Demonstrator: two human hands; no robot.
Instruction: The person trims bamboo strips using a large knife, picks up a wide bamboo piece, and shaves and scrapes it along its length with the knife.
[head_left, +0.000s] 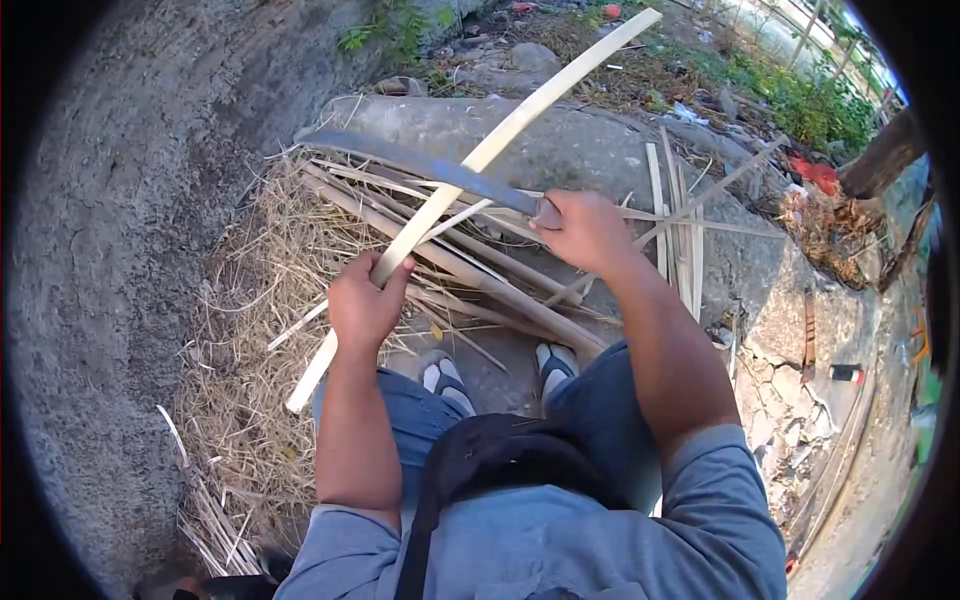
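Observation:
My left hand [366,300] is closed around a long pale bamboo strip [515,121], which slants from the lower left up to the far right. In my right hand [588,229] is the handle of a machete [420,163]. Its long grey blade points left and crosses the strip, apparently resting against it; whether it cuts into the wood I cannot tell. Under both hands lies a loose pile of split bamboo pieces [470,268], brown and pale. Curly shavings [270,300] heap up to the left of the pile.
A rough concrete wall [110,250] rises on the left. Beyond the pile is a stone slab [590,150]; several cut strips [670,215] lie on its right part. At the right are a small black cylinder [846,373] and a brown-handled tool [808,335]. My sandalled feet [446,380] stand just below the pile.

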